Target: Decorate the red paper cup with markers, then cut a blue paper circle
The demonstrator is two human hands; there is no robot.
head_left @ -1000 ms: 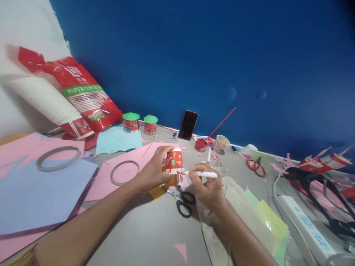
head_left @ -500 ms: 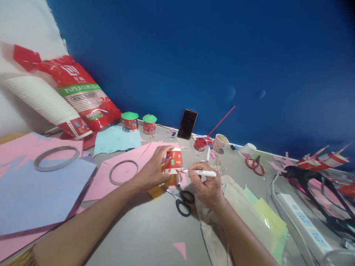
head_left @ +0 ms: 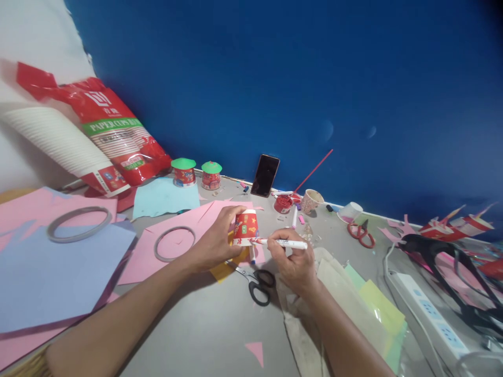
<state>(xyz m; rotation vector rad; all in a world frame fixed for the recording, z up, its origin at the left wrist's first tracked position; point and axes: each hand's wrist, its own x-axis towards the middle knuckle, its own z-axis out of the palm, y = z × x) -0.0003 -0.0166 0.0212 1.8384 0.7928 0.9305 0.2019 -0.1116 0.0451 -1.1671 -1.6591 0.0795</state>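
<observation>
A red printed paper cup (head_left: pixel 247 228) is upside down in my left hand (head_left: pixel 218 235), the thumb and fingers closed around its left side. My right hand (head_left: pixel 291 260) grips a white marker pen (head_left: pixel 293 244) whose tip meets the lower edge of the cup, on its right. Just below the cup lie black-handled scissors (head_left: pixel 259 285), partly over an orange paper piece (head_left: pixel 220 273). A marker cap end (head_left: pixel 252 255) shows under the cup. Two red cups with green paper tops, a left one (head_left: pixel 183 172) and a right one (head_left: pixel 211 175), stand farther back.
Stacked paper cups (head_left: pixel 58 141) and a red cup bag (head_left: pixel 113 131) lean at the left. A phone (head_left: pixel 265 175) rests against the blue wall. Red scissors (head_left: pixel 360 234) and a power strip (head_left: pixel 432 311) lie at the right. Grey rings, one a tape-like hoop (head_left: pixel 175 244), lie on coloured paper.
Almost nothing differs. Both hands keep their hold on the cup and marker pen, with the pen tip still at the cup's lower edge; the view has shifted very slightly.
</observation>
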